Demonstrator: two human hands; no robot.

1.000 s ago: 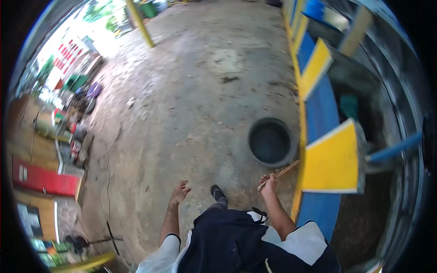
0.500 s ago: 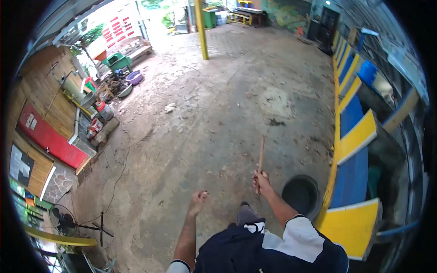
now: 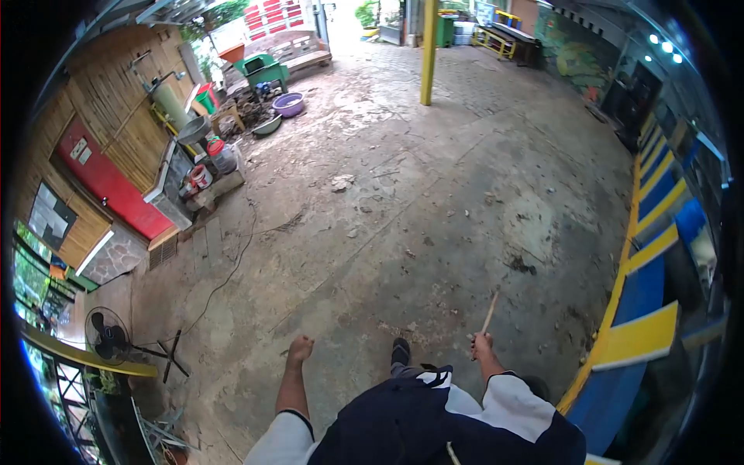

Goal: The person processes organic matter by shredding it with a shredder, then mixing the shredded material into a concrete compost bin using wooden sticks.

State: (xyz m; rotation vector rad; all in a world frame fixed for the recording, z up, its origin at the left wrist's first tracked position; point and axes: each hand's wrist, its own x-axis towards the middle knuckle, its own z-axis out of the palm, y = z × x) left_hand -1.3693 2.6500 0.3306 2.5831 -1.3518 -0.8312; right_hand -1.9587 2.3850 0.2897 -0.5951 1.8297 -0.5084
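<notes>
My right hand is wrapped round a thin, light-brown wooden stick, which points forward and slightly up over the floor. Its lower end is hidden by my fingers. To the left, my left hand hangs with its fingers curled closed above the concrete floor; what it holds, if anything, is too small to make out. One shoe shows below, between my two hands. Just past my right sleeve, only a dark part of a round tub shows.
Yellow and blue panels run along the right. A yellow post stands ahead. At left are a black fan, a cable across the floor, a red door, and a purple basin beside a green wheelbarrow. Leaves and debris litter the floor.
I have stepped forward and the view has turned left. The tub has slipped mostly behind my right sleeve. My left hand has swung outward and left; the stick stays in my right hand.
</notes>
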